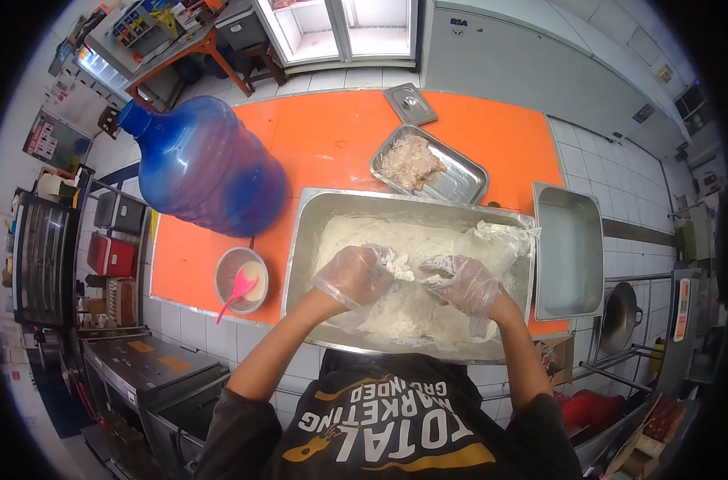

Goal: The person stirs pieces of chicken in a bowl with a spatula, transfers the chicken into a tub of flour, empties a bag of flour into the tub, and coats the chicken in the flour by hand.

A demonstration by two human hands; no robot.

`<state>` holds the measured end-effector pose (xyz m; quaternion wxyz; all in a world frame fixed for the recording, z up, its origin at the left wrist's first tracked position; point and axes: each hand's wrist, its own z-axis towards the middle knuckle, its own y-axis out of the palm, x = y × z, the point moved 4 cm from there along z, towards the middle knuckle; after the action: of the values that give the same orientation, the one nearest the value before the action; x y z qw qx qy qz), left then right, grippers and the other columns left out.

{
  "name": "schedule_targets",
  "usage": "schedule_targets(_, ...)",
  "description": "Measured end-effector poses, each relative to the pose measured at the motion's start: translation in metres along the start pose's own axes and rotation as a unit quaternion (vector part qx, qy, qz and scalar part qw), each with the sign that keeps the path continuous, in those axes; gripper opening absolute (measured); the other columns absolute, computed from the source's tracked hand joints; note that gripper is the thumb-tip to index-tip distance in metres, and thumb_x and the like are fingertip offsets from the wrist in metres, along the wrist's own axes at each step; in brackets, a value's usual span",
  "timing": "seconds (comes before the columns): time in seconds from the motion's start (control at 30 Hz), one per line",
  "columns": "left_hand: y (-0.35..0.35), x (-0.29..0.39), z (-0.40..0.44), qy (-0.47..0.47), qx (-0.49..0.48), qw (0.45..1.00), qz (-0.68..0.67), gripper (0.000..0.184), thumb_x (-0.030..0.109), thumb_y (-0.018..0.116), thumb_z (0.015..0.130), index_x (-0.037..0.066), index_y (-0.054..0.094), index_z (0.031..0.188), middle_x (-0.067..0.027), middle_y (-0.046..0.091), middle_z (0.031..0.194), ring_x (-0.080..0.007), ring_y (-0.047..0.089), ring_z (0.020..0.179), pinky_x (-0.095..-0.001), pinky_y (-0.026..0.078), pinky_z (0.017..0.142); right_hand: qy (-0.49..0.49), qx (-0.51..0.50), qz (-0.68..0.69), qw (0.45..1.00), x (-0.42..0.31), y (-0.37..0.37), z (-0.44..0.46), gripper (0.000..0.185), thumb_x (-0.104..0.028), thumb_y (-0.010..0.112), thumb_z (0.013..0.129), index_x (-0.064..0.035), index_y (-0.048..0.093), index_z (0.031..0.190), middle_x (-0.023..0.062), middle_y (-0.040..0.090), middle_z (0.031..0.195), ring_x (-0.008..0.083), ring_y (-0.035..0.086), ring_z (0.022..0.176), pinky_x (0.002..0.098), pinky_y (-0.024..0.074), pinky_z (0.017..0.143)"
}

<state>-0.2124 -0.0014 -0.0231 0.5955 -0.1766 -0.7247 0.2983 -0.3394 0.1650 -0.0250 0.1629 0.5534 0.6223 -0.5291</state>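
Observation:
A large steel pan (296, 264) holds a bed of white flour (396, 316). Both hands wear clear plastic gloves and work above the flour, close together. My left hand (354, 276) is closed on a lumpy flour-coated piece of meat (397, 266), which juts out toward the right. My right hand (464, 286) has curled fingers with a white floury bit at their tips; what lies inside them is hidden. A crumpled floury plastic bag (500, 240) lies at the pan's right end. Behind the pan, a smaller steel tray (461, 178) holds pale raw meat (413, 162).
A big blue water jug (216, 168) lies on the orange table (324, 128). Near it stands a bowl (222, 276) of pale liquid with a pink ladle (242, 286). A pan of cloudy water (568, 186) is at right; a steel lid (410, 104) lies behind the tray.

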Motion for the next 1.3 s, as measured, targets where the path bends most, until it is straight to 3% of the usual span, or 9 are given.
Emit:
schedule_targets(0.27,0.054,-0.058,0.037,-0.075,-0.034,0.989,-0.125,0.024,0.011,0.061,0.081,0.0,0.063,0.102,-0.0199,0.066,0.08,-0.0282,0.066,0.071,-0.0373,0.051,0.067,0.019,0.077,-0.22,0.972,0.097,0.057,0.078,0.024,-0.017,0.056,0.083,0.0003,0.067,0.096,0.0227,0.066,0.089,0.0368,0.064,0.082,0.0423,0.0508,0.073)
schedule_targets(0.4,0.145,-0.135,0.061,0.064,-0.036,0.982,0.172,0.025,0.024,0.055,0.085,0.006,0.063,0.101,-0.0175,0.064,0.094,-0.03,0.062,0.09,-0.0437,0.048,0.079,-0.118,0.079,-0.428,0.892,0.108,0.102,0.088,0.022,-0.008,0.052,0.081,0.004,0.065,0.095,0.0235,0.066,0.091,0.037,0.065,0.086,0.0444,0.0506,0.077)
schedule_targets(0.57,0.164,-0.12,0.002,0.132,-0.135,0.957,0.218,0.03,0.03,0.05,0.087,0.006,0.061,0.102,-0.0174,0.063,0.097,-0.0332,0.06,0.093,-0.045,0.047,0.081,0.009,-0.056,-0.291,0.955,0.107,0.121,0.043,0.026,-0.009,0.043,0.083,0.0029,0.06,0.099,0.0264,0.063,0.095,0.0382,0.062,0.089,0.0436,0.05,0.081)
schedule_targets(0.77,0.093,-0.084,-0.01,-0.092,-0.282,0.955,-0.026,0.025,0.025,0.054,0.086,0.006,0.061,0.101,-0.0154,0.062,0.096,-0.0328,0.059,0.091,-0.044,0.046,0.079,-0.022,-0.153,-0.253,0.955,0.101,0.086,0.04,0.025,-0.008,0.044,0.084,0.0041,0.06,0.099,0.0241,0.064,0.097,0.0371,0.064,0.089,0.0429,0.0509,0.08)
schedule_targets(0.83,0.1,-0.111,0.017,0.02,-0.036,0.997,0.068,0.022,0.025,0.057,0.085,0.006,0.061,0.095,-0.0138,0.062,0.092,-0.0317,0.058,0.086,-0.0433,0.046,0.077,0.066,-0.106,-0.273,0.954,0.122,0.09,0.059,0.026,-0.008,0.045,0.084,0.004,0.06,0.101,0.0233,0.064,0.1,0.0362,0.063,0.09,0.0422,0.0509,0.08)
schedule_targets(0.9,0.132,-0.146,0.037,0.079,-0.027,0.992,0.092,0.02,0.025,0.057,0.085,0.007,0.06,0.093,-0.0137,0.061,0.091,-0.0315,0.057,0.085,-0.0434,0.046,0.076,-0.109,0.07,-0.363,0.923,0.142,0.104,0.086,0.029,-0.008,0.045,0.085,0.0058,0.059,0.106,0.0249,0.062,0.105,0.0347,0.063,0.094,0.0417,0.0505,0.082)
schedule_targets(1.03,0.176,-0.126,0.024,0.133,-0.209,0.932,0.263,0.025,0.026,0.053,0.085,0.006,0.06,0.098,-0.0174,0.063,0.097,-0.0323,0.059,0.091,-0.0436,0.047,0.08,-0.08,-0.122,-0.441,0.886,0.138,0.15,0.063,0.035,-0.01,0.047,0.084,0.0096,0.058,0.111,0.0272,0.061,0.109,0.0341,0.062,0.098,0.0419,0.0492,0.086)
schedule_targets(1.17,0.158,-0.11,-0.027,0.107,-0.16,0.977,0.093,0.027,0.024,0.049,0.086,0.002,0.063,0.095,-0.0198,0.065,0.093,-0.032,0.062,0.086,-0.0438,0.048,0.078,0.006,-0.247,-0.293,0.924,0.094,0.126,0.007,0.032,-0.011,0.048,0.083,0.0081,0.06,0.107,0.0274,0.063,0.1,0.0356,0.062,0.093,0.041,0.0491,0.084)
schedule_targets(1.3,0.103,-0.108,-0.03,0.039,-0.154,0.986,0.039,0.026,0.02,0.048,0.085,0.001,0.064,0.09,-0.0233,0.063,0.087,-0.0341,0.062,0.081,-0.0459,0.048,0.074,-0.205,-0.085,-0.173,0.96,0.122,0.1,0.005,0.027,-0.012,0.049,0.083,0.0037,0.061,0.101,0.0268,0.063,0.093,0.0372,0.061,0.089,0.0421,0.0485,0.083)
